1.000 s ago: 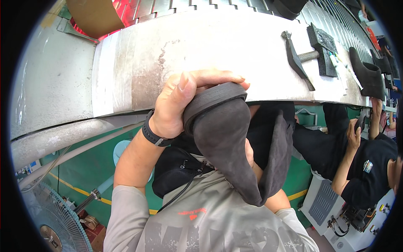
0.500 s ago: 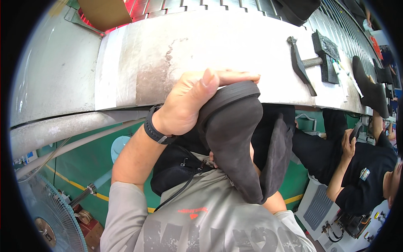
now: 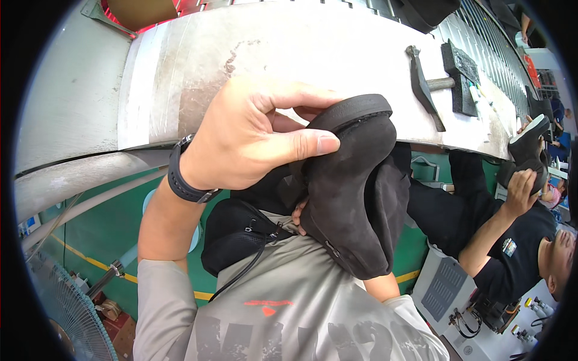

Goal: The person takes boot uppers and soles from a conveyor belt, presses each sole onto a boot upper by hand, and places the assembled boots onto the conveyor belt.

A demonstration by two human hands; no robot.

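A dark grey suede-like ankle boot (image 3: pixel 343 192) is held in front of my chest with its thick black sole (image 3: pixel 355 111) turned upward. My left hand (image 3: pixel 253 132), with a black band on its wrist, pinches the boot at its sole edge: the thumb presses the upper and the fingers bend over the sole. A rough dark line shows where sole and upper meet beside the thumb. Below the boot, fingertips of my right hand (image 3: pixel 299 216) curl around its side; the rest of that hand is hidden behind the boot. A second dark suede piece (image 3: pixel 388 204) lies against its right side.
Ahead is a pale, stained worktable (image 3: pixel 289 54) with a hammer (image 3: pixel 424 87) and a black block (image 3: pixel 460 78). Rollers run behind it. At right a co-worker (image 3: pixel 512 240) handles another shoe (image 3: pixel 530 141). A fan (image 3: pixel 66 313) stands lower left.
My left hand has gone from lying along the sole to pinching its edge, thumb now on the upper. The boot has shifted slightly up and right. The co-worker's hand has met the other shoe.
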